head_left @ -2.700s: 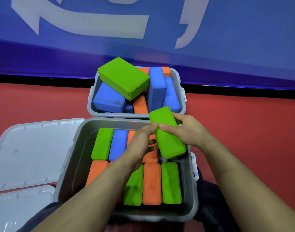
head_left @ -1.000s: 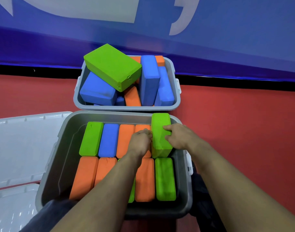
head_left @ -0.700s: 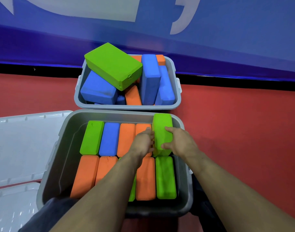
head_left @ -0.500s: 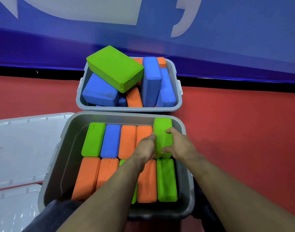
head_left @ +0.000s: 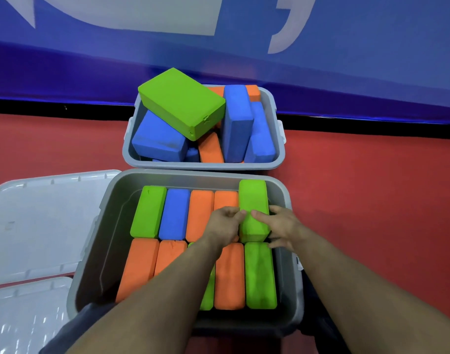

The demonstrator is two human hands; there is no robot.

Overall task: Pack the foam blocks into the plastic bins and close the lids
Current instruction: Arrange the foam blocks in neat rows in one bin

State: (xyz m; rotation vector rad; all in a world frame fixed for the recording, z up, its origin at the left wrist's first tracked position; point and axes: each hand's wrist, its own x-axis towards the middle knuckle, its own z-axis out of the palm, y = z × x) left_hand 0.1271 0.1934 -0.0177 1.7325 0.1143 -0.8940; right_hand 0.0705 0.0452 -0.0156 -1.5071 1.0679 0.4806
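The near grey bin (head_left: 108, 226) holds two rows of foam blocks standing on edge, orange, green and blue. At the right end of its back row a green block (head_left: 253, 198) sits higher than its neighbours. My left hand (head_left: 222, 224) has curled fingers against that block's left side. My right hand (head_left: 282, 223) grips its right side, thumb on top. The far grey bin (head_left: 276, 159) is heaped with loose blocks, a big green block (head_left: 180, 103) lying tilted on top. My forearms hide part of the front row.
Two translucent white lids lie on the red floor to the left, one lid (head_left: 45, 221) beside the near bin and another lid (head_left: 22, 318) nearer me. A blue wall panel (head_left: 372, 60) rises behind the far bin. Bare red floor (head_left: 372, 200) lies to the right.
The green block was held tilted above the near bin; both hands have brought it down into the right end of the back row and pushed it lower.
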